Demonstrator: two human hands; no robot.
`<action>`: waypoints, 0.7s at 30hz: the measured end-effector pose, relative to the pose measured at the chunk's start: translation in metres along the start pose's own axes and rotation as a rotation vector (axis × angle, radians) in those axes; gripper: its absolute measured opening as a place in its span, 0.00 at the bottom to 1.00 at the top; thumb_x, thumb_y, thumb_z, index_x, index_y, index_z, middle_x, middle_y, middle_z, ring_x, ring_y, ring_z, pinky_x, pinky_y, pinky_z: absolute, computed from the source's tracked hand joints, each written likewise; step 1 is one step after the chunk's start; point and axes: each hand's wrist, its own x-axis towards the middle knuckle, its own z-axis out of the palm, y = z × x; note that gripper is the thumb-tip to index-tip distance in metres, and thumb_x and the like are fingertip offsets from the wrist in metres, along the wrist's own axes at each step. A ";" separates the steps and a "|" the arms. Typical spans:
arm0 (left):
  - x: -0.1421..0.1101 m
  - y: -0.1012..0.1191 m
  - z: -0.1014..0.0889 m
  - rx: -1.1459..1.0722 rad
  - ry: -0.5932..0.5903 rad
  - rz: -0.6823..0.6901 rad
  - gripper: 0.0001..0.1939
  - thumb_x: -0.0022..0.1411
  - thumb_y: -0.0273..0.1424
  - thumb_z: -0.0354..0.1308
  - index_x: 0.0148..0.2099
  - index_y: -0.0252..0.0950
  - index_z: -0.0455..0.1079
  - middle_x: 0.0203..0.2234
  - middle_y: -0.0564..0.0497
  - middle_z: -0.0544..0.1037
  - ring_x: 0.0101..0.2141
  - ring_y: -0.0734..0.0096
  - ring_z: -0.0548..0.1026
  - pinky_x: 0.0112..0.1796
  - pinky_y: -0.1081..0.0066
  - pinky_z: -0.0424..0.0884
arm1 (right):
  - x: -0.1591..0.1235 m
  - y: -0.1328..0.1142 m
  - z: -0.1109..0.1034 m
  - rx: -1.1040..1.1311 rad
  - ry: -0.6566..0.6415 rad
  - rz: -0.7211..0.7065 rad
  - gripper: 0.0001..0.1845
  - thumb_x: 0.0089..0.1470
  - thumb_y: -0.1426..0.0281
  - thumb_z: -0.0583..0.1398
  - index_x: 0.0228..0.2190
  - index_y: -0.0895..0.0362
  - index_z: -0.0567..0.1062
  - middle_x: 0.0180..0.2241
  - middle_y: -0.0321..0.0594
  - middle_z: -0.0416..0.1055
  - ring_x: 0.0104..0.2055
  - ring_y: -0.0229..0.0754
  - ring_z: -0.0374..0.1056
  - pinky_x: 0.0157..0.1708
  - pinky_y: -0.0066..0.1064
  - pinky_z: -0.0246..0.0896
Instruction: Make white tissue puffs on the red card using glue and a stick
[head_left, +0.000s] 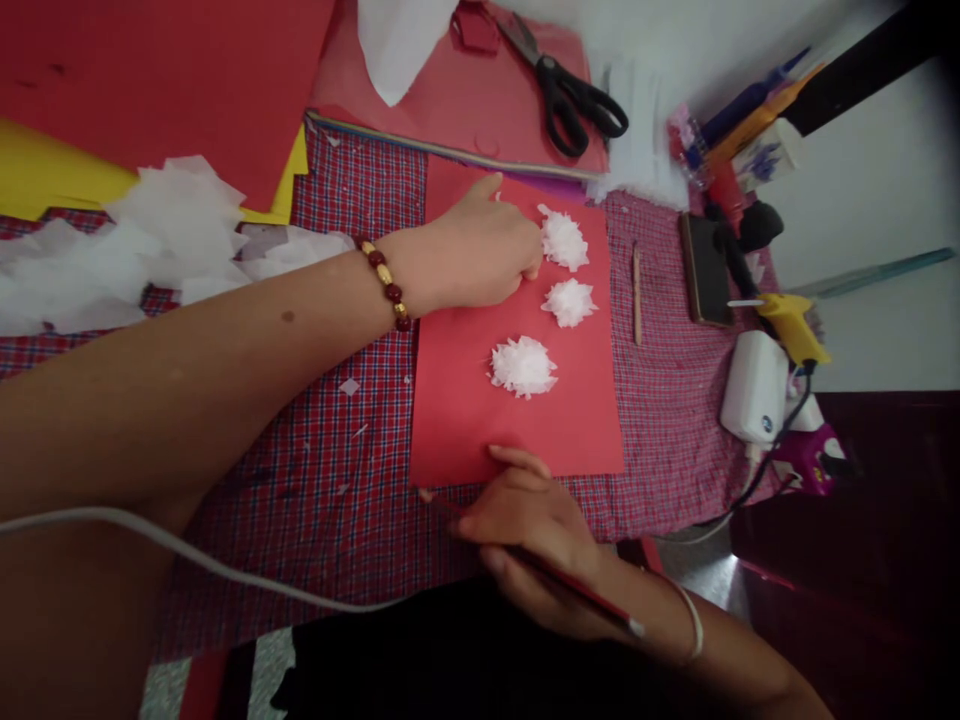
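A red sheet of paper (457,420) lies on the checked cloth, with several fluffy white paper tufts on it. One tuft (565,238) is near the fingers of my left hand (472,245). That hand lies on the upper part of the sheet with its fingers curled under; whatever is beneath them is hidden. A smaller tuft (570,302) and a wider one (523,367) sit lower down. My right hand (532,530), at the sheet's bottom edge, grips a dark red and black pencil (577,590) whose white end points to the lower right.
Black-handled scissors (574,105) lie on stacked coloured sheets at the back. White tissue pieces (172,225) are at left. A thin wooden stick (637,295), a black box (705,270), a yellow glue gun (791,325) and a white adapter (754,385) are at right. A white cable (187,555) crosses the front.
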 end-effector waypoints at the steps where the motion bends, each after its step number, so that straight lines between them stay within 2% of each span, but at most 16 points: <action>1: 0.000 0.000 0.000 0.007 -0.010 -0.002 0.18 0.63 0.21 0.43 0.31 0.36 0.75 0.31 0.46 0.80 0.31 0.65 0.70 0.57 0.50 0.54 | 0.001 -0.001 0.002 0.016 -0.014 -0.024 0.09 0.59 0.75 0.58 0.42 0.54 0.73 0.30 0.32 0.79 0.31 0.35 0.74 0.62 0.41 0.58; 3: 0.000 0.001 -0.001 0.018 -0.013 -0.003 0.18 0.62 0.21 0.44 0.31 0.37 0.74 0.30 0.47 0.80 0.31 0.65 0.71 0.56 0.51 0.55 | 0.001 -0.002 0.001 0.037 -0.008 -0.034 0.09 0.60 0.75 0.58 0.42 0.53 0.72 0.30 0.32 0.79 0.31 0.35 0.74 0.62 0.40 0.58; 8: 0.001 -0.001 0.001 0.015 0.012 -0.001 0.17 0.62 0.21 0.44 0.30 0.36 0.73 0.29 0.47 0.78 0.32 0.65 0.72 0.56 0.51 0.56 | -0.002 -0.002 -0.004 -0.062 0.088 0.079 0.13 0.59 0.77 0.57 0.45 0.53 0.71 0.33 0.35 0.80 0.33 0.38 0.75 0.60 0.43 0.61; 11: 0.001 -0.001 0.003 0.025 0.039 0.008 0.18 0.63 0.22 0.44 0.30 0.36 0.74 0.28 0.47 0.78 0.33 0.64 0.73 0.56 0.51 0.56 | -0.003 -0.004 0.001 -0.032 0.045 0.061 0.12 0.59 0.77 0.57 0.45 0.54 0.72 0.32 0.33 0.78 0.33 0.37 0.75 0.61 0.42 0.59; 15: 0.001 -0.001 0.003 0.013 0.042 -0.006 0.17 0.63 0.23 0.45 0.32 0.38 0.75 0.33 0.47 0.80 0.37 0.61 0.75 0.55 0.53 0.58 | -0.002 -0.005 0.006 0.070 0.019 0.021 0.10 0.59 0.76 0.59 0.43 0.55 0.72 0.32 0.33 0.78 0.33 0.35 0.74 0.62 0.42 0.58; 21: 0.001 0.000 0.001 -0.004 0.018 -0.011 0.19 0.63 0.22 0.44 0.33 0.37 0.76 0.34 0.46 0.81 0.38 0.61 0.74 0.55 0.51 0.59 | 0.000 -0.006 -0.003 -0.061 0.100 0.094 0.11 0.59 0.78 0.58 0.43 0.54 0.72 0.33 0.35 0.79 0.33 0.37 0.75 0.60 0.40 0.61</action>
